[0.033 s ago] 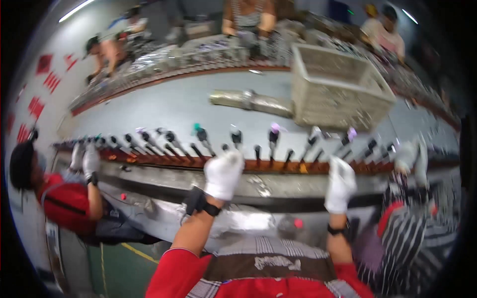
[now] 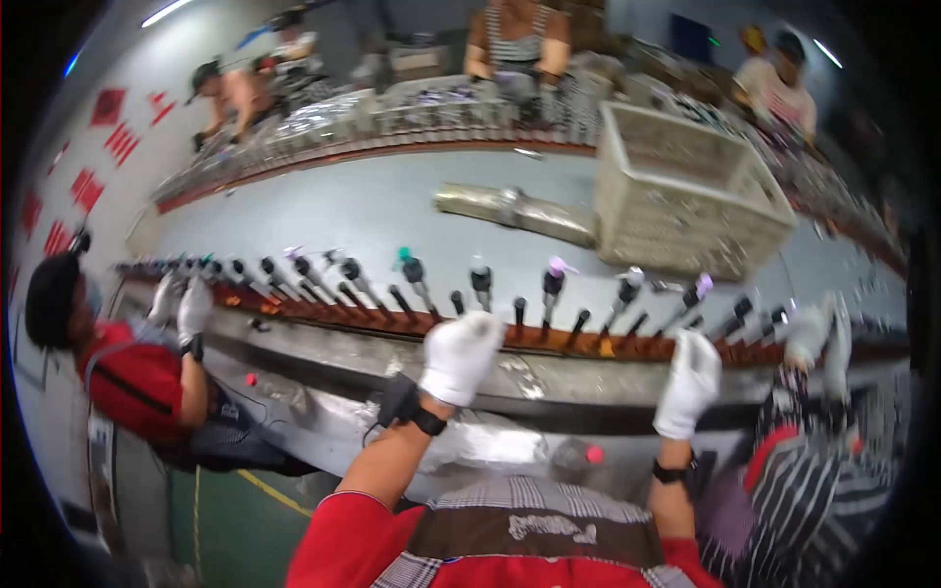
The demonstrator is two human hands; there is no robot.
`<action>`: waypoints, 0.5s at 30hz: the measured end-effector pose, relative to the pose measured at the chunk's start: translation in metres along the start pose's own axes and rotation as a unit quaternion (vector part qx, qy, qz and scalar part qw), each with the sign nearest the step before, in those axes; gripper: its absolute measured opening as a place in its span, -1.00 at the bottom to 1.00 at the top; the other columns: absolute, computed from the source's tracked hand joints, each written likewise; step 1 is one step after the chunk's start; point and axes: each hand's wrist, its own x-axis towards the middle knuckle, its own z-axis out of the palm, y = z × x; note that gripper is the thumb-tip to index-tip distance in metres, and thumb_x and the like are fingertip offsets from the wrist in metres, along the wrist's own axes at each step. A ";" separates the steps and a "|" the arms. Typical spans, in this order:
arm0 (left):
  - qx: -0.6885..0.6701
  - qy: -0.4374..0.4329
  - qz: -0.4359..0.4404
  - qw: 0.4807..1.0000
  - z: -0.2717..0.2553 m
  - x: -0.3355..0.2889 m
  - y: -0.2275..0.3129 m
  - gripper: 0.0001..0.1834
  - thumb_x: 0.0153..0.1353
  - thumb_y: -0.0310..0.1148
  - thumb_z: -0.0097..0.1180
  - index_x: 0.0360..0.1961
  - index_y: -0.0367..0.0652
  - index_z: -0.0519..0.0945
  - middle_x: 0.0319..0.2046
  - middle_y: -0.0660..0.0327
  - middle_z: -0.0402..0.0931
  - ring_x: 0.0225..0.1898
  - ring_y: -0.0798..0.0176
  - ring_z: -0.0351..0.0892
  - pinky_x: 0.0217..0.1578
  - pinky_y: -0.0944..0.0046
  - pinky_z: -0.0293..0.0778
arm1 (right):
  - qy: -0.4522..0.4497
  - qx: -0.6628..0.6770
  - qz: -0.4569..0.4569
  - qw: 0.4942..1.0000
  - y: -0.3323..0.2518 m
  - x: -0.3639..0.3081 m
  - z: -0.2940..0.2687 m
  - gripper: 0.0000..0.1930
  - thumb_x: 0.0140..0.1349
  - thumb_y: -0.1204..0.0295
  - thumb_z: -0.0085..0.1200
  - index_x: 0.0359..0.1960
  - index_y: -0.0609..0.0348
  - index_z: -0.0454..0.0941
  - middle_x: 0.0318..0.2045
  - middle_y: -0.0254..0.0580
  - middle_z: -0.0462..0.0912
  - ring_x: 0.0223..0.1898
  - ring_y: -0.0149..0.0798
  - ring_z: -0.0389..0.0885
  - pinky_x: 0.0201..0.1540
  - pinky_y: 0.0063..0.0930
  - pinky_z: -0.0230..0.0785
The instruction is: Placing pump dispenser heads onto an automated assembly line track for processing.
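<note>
White gloves cover both of my hands, which hang at the near edge of the table in front of a long brown rack (image 2: 578,340). My left hand (image 2: 463,355) has its fingers curled together, close to a black upright peg (image 2: 458,303). Well to its right, my right hand (image 2: 690,377) is also closed, thumb against fingers. Whatever either hand may hold is too small or hidden to make out. Along the rack stand slanted black pump-like heads, among them one with a purple top (image 2: 559,267) and one with a green top (image 2: 404,254).
Behind the rack, a pale plastic crate (image 2: 696,220) stands on the grey table (image 2: 372,176), beside a wrapped tube-shaped roll (image 2: 510,208). Co-workers sit close at my left and right, their gloved hands at the rack. Others work along a far rack.
The whole view has shifted, so the scene sits slightly lower and farther right. Against the rack, my hands stay in nearly the same places, still closed.
</note>
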 end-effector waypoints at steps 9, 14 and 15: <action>-0.448 -0.064 -0.215 0.865 0.053 0.078 0.016 -0.62 0.39 -0.16 0.18 -0.53 -0.15 0.50 -0.65 0.35 0.47 -0.57 0.49 0.42 -0.48 0.39 0.38 | -0.120 0.179 0.101 0.971 -0.038 0.060 0.108 -0.75 0.25 0.43 0.34 -0.52 0.17 0.51 -0.62 -0.49 0.50 -0.59 -0.57 0.48 -0.41 -0.58 0.43; -0.192 0.012 -0.188 0.963 0.014 0.067 -0.010 -0.58 0.34 -0.04 0.20 -0.50 -0.15 0.53 -0.67 0.18 0.47 -0.63 0.26 0.49 -0.45 0.22 0.47 | -0.109 -0.036 0.011 0.993 -0.065 0.022 0.108 -0.89 0.26 0.44 0.31 -0.34 0.18 0.64 -0.45 -0.37 0.66 -0.43 -0.54 0.54 -0.26 -0.59 0.43; -0.099 0.037 -0.174 0.979 0.002 0.053 -0.008 -0.55 0.30 0.06 0.20 -0.47 -0.14 0.56 -0.62 0.06 0.52 -0.58 0.07 0.58 -0.42 0.13 0.50 | -0.096 -0.113 -0.030 0.989 -0.069 0.014 0.102 -0.92 0.26 0.47 0.30 -0.28 0.20 0.67 -0.38 -0.32 0.70 -0.37 -0.51 0.58 -0.20 -0.58 0.44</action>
